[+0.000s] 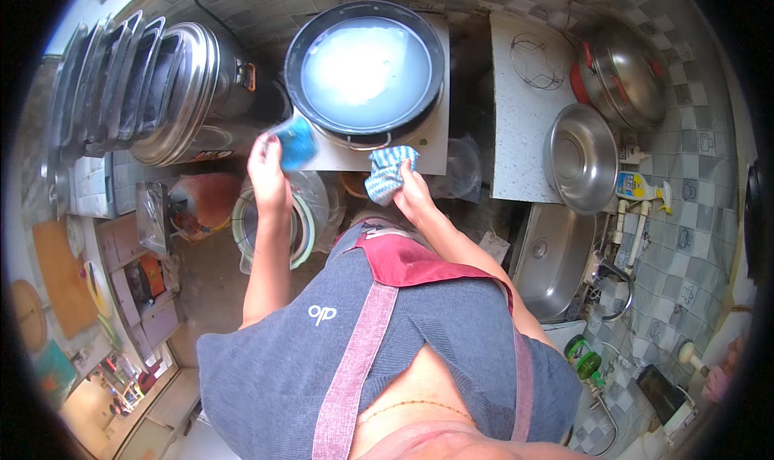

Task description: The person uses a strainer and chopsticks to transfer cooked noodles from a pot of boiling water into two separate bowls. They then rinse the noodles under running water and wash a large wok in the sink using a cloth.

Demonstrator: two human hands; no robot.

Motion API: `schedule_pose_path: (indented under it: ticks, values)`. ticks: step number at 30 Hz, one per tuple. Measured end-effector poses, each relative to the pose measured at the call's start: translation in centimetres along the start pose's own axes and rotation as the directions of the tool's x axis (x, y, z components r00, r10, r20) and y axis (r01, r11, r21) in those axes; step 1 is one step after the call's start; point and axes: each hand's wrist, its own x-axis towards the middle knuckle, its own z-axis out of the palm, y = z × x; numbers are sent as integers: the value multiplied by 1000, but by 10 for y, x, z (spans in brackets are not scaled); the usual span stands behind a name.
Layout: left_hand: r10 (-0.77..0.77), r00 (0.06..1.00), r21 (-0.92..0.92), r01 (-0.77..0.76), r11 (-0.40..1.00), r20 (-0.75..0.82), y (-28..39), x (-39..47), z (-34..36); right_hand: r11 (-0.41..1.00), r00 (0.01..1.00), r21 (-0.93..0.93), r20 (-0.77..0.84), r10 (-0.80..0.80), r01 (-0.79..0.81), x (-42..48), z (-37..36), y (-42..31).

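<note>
A blue cloth or pad (295, 142), blurred, is pinched in my left hand (267, 157) at the left front of a large dark pan. My right hand (415, 193) holds a crumpled blue-and-white striped cloth (388, 173) just in front of the same pan. The wide round pan (291, 49) rests on a white stovetop or counter (430, 157) and holds a pale liquid that reflects bright light. Its near metal handle (369, 144) lies between my two hands. Neither hand touches the pan.
At left, black trays (124, 85) stand on edge beside a large steel pot (211, 97). To the right are a steel basin (583, 157), a lidded steel wok (626, 76), a spray bottle (640, 188) and a sink (553, 260). A round tub (302, 233) sits below my left arm.
</note>
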Motion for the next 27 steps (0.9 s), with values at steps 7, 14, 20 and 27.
schedule_pose_path:
  ticks: [7,14,20,27]
  values:
    - [533,846,300,-510,806,6,25,212,52,958,979,220,-132,-158,185,40,68,14]
    - [615,715,512,-685,518,332,-28,361,173,954,967,201,-167,-191,223,32,61,24]
    - [-28,689,665,-688,290,724,-72,412,201,958,958,138,-178,-225,251,26,59,27]
    - [-290,584,652,-662,370,758,-70,457,210,946,941,156,-237,-243,284,31,61,29]
